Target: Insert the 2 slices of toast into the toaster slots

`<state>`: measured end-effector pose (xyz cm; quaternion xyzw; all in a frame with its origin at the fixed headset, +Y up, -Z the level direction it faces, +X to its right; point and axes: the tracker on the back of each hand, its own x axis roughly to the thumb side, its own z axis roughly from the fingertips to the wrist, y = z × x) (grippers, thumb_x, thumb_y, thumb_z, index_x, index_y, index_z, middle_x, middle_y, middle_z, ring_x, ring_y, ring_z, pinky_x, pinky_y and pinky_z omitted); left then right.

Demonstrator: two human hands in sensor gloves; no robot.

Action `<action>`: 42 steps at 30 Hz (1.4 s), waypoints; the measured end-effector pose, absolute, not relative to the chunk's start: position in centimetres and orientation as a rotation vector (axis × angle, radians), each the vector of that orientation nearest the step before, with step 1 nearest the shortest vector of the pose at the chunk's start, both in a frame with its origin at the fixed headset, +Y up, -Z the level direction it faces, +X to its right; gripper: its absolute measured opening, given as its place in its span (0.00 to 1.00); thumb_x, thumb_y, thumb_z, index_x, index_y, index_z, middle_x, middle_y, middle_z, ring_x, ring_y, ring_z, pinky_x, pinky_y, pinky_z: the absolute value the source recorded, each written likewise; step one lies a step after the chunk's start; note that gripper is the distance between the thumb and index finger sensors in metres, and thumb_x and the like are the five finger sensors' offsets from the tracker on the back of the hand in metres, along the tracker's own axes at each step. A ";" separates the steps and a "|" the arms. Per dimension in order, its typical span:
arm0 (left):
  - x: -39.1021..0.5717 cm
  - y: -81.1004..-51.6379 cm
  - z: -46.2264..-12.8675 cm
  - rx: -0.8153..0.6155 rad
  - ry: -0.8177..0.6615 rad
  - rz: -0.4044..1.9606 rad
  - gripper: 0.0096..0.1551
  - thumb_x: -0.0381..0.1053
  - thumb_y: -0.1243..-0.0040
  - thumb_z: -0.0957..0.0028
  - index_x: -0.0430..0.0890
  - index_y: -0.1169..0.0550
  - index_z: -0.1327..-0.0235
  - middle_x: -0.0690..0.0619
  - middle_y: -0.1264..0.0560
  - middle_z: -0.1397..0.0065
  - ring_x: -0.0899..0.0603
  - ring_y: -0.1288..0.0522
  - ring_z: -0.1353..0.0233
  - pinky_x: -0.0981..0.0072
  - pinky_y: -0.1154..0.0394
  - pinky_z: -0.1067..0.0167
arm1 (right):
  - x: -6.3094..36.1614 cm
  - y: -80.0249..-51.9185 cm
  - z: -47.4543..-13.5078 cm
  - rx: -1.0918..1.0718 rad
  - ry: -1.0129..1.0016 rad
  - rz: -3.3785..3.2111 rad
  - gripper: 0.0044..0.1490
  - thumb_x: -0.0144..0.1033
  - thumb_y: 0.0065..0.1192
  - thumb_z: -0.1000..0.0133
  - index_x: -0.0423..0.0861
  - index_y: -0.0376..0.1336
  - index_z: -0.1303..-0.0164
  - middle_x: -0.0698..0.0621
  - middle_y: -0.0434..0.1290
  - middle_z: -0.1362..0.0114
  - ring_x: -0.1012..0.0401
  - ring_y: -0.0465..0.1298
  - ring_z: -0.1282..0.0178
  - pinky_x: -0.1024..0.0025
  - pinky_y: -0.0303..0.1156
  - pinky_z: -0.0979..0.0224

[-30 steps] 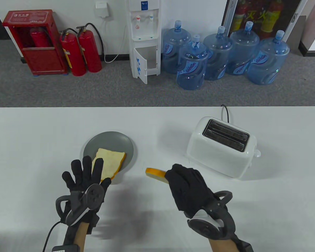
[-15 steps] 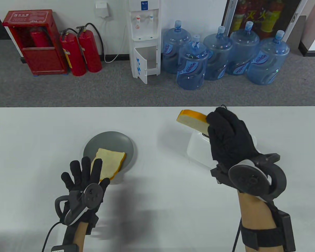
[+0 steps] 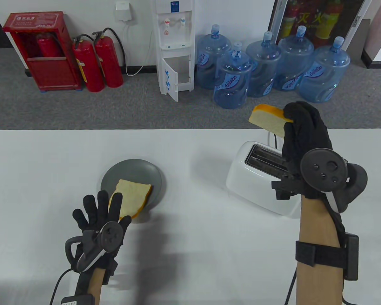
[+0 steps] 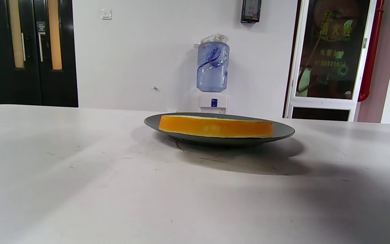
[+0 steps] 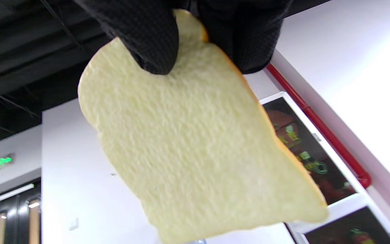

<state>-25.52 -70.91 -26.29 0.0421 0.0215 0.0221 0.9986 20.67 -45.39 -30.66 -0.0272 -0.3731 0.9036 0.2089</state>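
- Fingers (image 5: 147, 44) of the right hand (image 3: 304, 133): thumb and fingers pinch one edge of a slice (image 3: 268, 119), clamped tight at its crust end.
- Slice, held: raised above and behind the toaster (image 3: 257, 181), tilted, free end pointing away from the slots (image 3: 266, 160); not yet lined up with either slot.
- Left hand (image 3: 98, 213): fingers spread and straight, gripping nothing, fingertips over the near edge of the second slice (image 3: 133, 197).
- Second slice: flat on the plate (image 3: 130, 168), well left of the toaster, near edge overhanging the rim.
- Toaster: white, both slots empty as far as visible; the right wrist hides the right end.
- Risk, misalignment: a slice lowered while tilted would likely catch on a slot rim and bend or tear.
- Risk, grip: a pinch on one edge only leaves soft bread free to droop or slip out.
- Risk, knock: the tracker (image 3: 324, 171) sits close over the toaster and could bump it on descent.
- Writing: jugs (image 3: 233, 79) behind the toaster carry a blue label, seemingly "GainGin"; other signs not readable.
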 end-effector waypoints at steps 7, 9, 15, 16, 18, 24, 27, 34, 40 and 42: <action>-25.6 -70.9 -26.3 0.088 0.042 0.034 0.41 0.70 0.72 0.42 0.63 0.56 0.13 0.49 0.61 0.09 0.32 0.68 0.14 0.32 0.66 0.26 | 22.5 -47.1 -32.6 -0.170 -0.993 2.510 0.33 0.32 0.64 0.29 0.69 0.53 0.21 0.61 0.63 0.13 0.56 0.75 0.16 0.48 0.70 0.12; -25.4 -71.0 -26.4 0.088 0.032 0.036 0.41 0.70 0.72 0.42 0.63 0.56 0.13 0.49 0.61 0.09 0.32 0.68 0.14 0.32 0.66 0.26 | 22.8 -47.6 -32.9 -0.169 -0.994 2.520 0.33 0.32 0.64 0.29 0.69 0.53 0.21 0.60 0.62 0.13 0.55 0.76 0.17 0.48 0.70 0.13; -25.0 -71.0 -26.4 0.096 0.013 0.015 0.41 0.70 0.72 0.42 0.63 0.56 0.13 0.49 0.60 0.09 0.32 0.68 0.14 0.32 0.66 0.26 | 23.4 -49.3 -34.1 -0.176 -0.975 2.538 0.33 0.31 0.64 0.29 0.68 0.53 0.21 0.59 0.63 0.14 0.54 0.76 0.17 0.47 0.71 0.14; -25.0 -71.0 -26.4 0.096 0.012 0.016 0.41 0.70 0.72 0.42 0.63 0.56 0.13 0.49 0.61 0.09 0.32 0.68 0.14 0.32 0.66 0.26 | 23.5 -49.5 -34.3 -0.183 -0.964 2.535 0.33 0.31 0.64 0.30 0.67 0.53 0.21 0.58 0.63 0.14 0.54 0.76 0.17 0.47 0.71 0.14; -25.0 -71.1 -26.4 0.098 0.012 0.018 0.41 0.70 0.72 0.42 0.63 0.56 0.13 0.49 0.61 0.09 0.32 0.68 0.14 0.32 0.66 0.26 | 23.5 -50.1 -34.6 -0.176 -0.964 2.538 0.33 0.31 0.64 0.30 0.67 0.53 0.21 0.58 0.64 0.14 0.54 0.76 0.18 0.46 0.71 0.15; -25.2 -71.3 -26.5 0.083 0.021 0.013 0.41 0.70 0.72 0.42 0.63 0.56 0.13 0.49 0.60 0.09 0.32 0.68 0.14 0.32 0.66 0.26 | 23.4 -52.1 -35.4 -0.156 -0.944 2.581 0.33 0.30 0.65 0.31 0.64 0.54 0.21 0.56 0.65 0.15 0.53 0.77 0.20 0.45 0.73 0.17; -25.4 -71.3 -26.5 0.088 0.023 0.017 0.41 0.70 0.72 0.42 0.63 0.56 0.13 0.49 0.60 0.09 0.32 0.67 0.14 0.32 0.66 0.26 | 23.5 -53.0 -35.7 -0.165 -0.938 2.600 0.33 0.30 0.65 0.31 0.64 0.54 0.21 0.55 0.65 0.16 0.52 0.78 0.20 0.45 0.73 0.18; -25.4 -71.6 -26.6 0.073 0.025 0.001 0.41 0.70 0.72 0.42 0.63 0.56 0.13 0.49 0.60 0.09 0.32 0.67 0.14 0.32 0.66 0.26 | 23.5 -54.3 -36.0 -0.159 -0.910 2.619 0.33 0.30 0.65 0.32 0.63 0.54 0.21 0.54 0.65 0.16 0.52 0.78 0.21 0.45 0.73 0.19; -25.5 -71.6 -26.6 0.074 0.030 0.004 0.41 0.70 0.72 0.42 0.63 0.56 0.13 0.49 0.60 0.09 0.32 0.68 0.14 0.32 0.66 0.26 | 24.0 -55.6 -36.3 -0.178 -0.882 2.614 0.33 0.30 0.65 0.32 0.63 0.54 0.21 0.54 0.66 0.16 0.52 0.78 0.21 0.44 0.73 0.19; -25.6 -71.6 -26.6 0.073 0.030 0.003 0.41 0.70 0.72 0.42 0.63 0.56 0.13 0.49 0.60 0.09 0.32 0.67 0.14 0.32 0.66 0.26 | 24.2 -55.9 -36.4 -0.187 -0.885 2.612 0.33 0.30 0.65 0.32 0.63 0.55 0.21 0.53 0.66 0.16 0.52 0.78 0.21 0.44 0.73 0.19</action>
